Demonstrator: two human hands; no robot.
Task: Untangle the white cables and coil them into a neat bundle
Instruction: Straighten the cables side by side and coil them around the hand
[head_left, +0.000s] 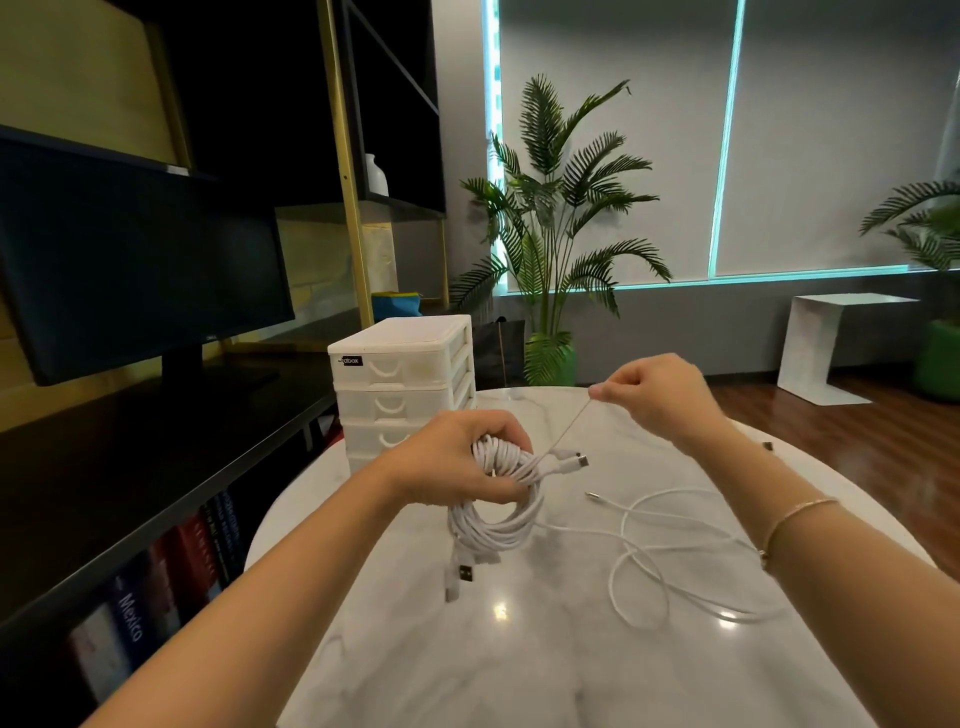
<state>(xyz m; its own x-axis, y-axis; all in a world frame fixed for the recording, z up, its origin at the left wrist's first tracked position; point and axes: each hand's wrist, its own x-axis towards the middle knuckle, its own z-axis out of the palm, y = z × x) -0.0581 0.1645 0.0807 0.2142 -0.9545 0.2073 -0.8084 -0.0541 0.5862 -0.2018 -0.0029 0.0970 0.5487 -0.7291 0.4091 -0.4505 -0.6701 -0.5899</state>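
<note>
Head view shows a person standing over a white marble table (519, 649) with most of the white cable already gathered. The left hand (457, 457) is held just above the tabletop, its fingers and thumb curled round a coil (498, 499) of several white loops, which hang below the palm; gripping the loops at one spot seems meant to stop them from springing apart. Two plugs (460, 577) dangle from the bottom of that coil, and another connector (574, 460) sticks out to the right of the hand. The right hand (654, 400) is raised higher and further off, thumb and forefinger pinching a thin strand (569, 426) that runs taut down to the coil, probably to draw it straight before winding it on. A loose cable (649, 551) lies in open curves on the table to the right, its metal tip near the coil, apparently waiting its turn. A white drawer unit (402, 374) stands on the table behind the left hand.
</note>
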